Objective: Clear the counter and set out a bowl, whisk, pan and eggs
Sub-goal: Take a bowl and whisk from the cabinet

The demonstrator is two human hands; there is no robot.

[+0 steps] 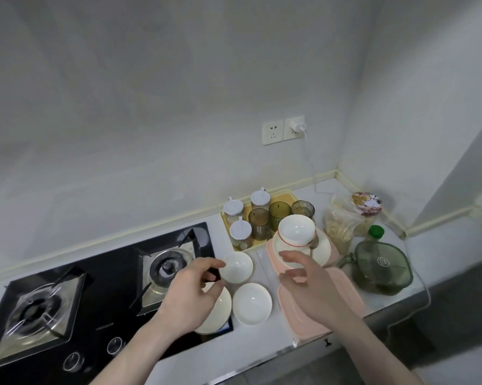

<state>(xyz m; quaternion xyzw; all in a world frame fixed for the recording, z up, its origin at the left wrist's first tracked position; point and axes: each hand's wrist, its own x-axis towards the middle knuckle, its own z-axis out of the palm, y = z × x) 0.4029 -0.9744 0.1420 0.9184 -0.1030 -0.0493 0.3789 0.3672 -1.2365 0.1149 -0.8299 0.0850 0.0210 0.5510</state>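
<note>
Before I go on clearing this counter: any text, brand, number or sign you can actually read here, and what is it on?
Nothing can be read in this view.
Green lidded container: round white emblem on the lid, too blurred to read.
Stove front edge: faint light marking, too small to read.
Stove knobs: marks around the dials, unreadable.
Snack packet in the corner: cartoon print, no legible words.
Wall sockets: no lettering visible.

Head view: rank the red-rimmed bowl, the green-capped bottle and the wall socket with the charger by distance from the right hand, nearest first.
1. Red-rimmed bowl, tilted on the plates just beyond the right hand fingertips.
2. Green-capped bottle, farther off to the right, behind the green container.
3. Wall socket with the charger, up on the back wall.
</note>
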